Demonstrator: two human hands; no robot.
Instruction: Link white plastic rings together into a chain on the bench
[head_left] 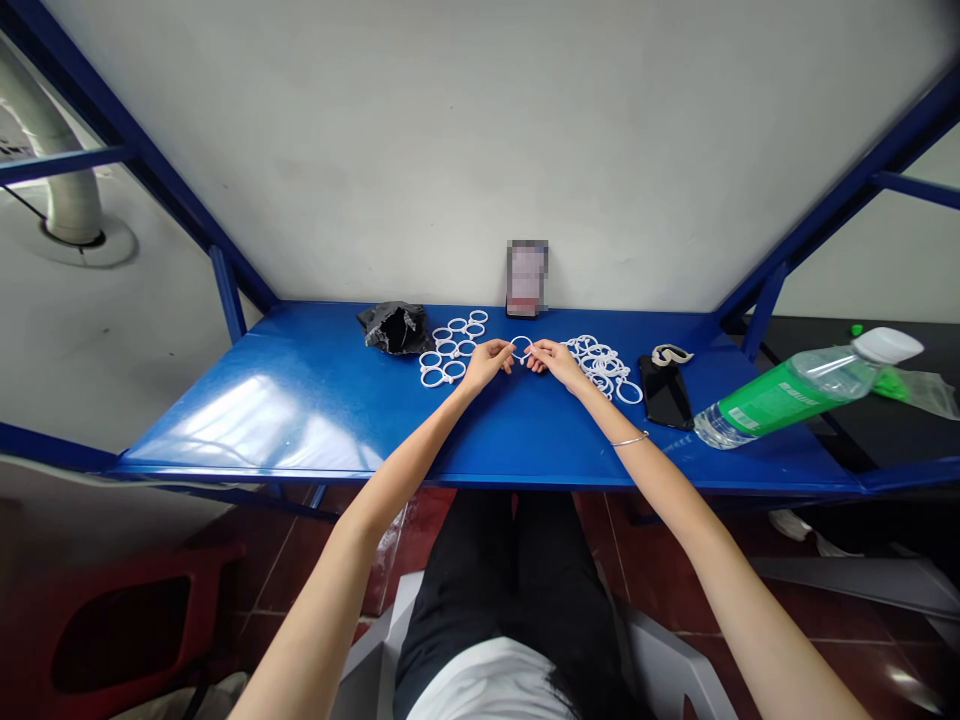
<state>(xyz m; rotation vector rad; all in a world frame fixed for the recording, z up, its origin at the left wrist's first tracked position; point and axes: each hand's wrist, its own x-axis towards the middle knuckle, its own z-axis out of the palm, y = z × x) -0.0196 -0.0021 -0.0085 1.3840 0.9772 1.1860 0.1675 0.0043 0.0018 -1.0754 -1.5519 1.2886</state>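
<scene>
Over the middle of the blue table (300,400), my left hand (489,362) and my right hand (550,359) meet, both pinched on one white plastic ring (521,348) held between them. Each hand grips a side of the ring with closed fingers. To the left lies a group of several white rings (452,349) laid out flat. A denser heap of white rings (604,364) lies just right of my right hand. A thin bracelet sits on my right wrist.
A crumpled black bag (395,327) lies at the back left. A phone (526,279) leans on the wall behind the hands. A black phone (666,392), a small white-rimmed object (671,354) and a green-labelled water bottle (795,390) are at the right.
</scene>
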